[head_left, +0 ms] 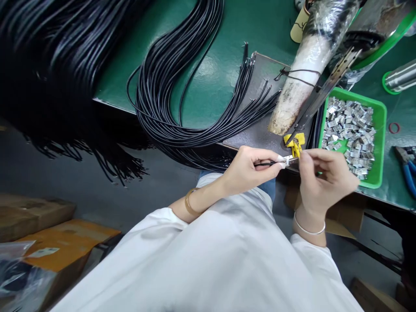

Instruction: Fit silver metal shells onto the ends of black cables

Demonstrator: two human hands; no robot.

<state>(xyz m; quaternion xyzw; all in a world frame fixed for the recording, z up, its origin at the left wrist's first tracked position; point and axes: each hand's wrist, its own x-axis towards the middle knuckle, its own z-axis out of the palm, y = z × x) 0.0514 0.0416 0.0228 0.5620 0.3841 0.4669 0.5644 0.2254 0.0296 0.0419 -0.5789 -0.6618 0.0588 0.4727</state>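
Between thumb and fingers, my left hand [251,171] pinches the end of a black cable [265,164], close to a small silver metal connector piece [287,160] at its tip. My right hand [326,177] is closed at the other end of that piece, thumb against forefinger; its fingertips hide how they meet the metal. Just beyond the hands is a yellow clip [295,142] below a metal arm with holes [328,91]. A bundle of black cables [182,134] curves over the table to the left, its bare wire ends lying on a grey board [260,82].
A green tray [381,147] of small metal connector shells [352,130] stands right of my right hand. Blue-handled pliers [407,167] lie at the table's right edge. A plastic-wrapped white tube [302,73] leans over the board. More black cables [65,78] hang off the table's left.
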